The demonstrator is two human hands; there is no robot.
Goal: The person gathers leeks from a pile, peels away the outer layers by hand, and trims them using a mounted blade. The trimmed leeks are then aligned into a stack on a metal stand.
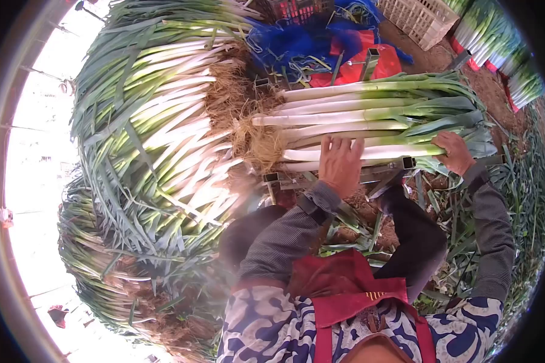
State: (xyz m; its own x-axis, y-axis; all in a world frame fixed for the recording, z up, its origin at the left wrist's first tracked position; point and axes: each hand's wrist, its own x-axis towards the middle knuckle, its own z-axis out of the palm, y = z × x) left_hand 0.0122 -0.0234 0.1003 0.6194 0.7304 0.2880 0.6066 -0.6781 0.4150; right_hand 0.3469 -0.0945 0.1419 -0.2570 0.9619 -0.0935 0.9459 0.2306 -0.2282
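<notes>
A bundle of leeks (369, 115) lies sideways on a metal frame (409, 163), roots to the left and green leaves to the right. My left hand (341, 166) rests across the white shanks at the near side, its fingers stretched over them and its thumb hidden. Further right, my right hand (454, 152) has its fingers curled around the green part of the nearest thick leek (399, 150). The tangled roots (257, 142) of the bundle touch the big pile's roots.
A tall pile of leeks (157, 133) fills the left side, with more leeks (97, 260) below it. Blue netting (278, 45), a red bag (378, 60) and a beige crate (418, 21) lie beyond the frame. Leaf scraps (521, 199) cover the ground at right.
</notes>
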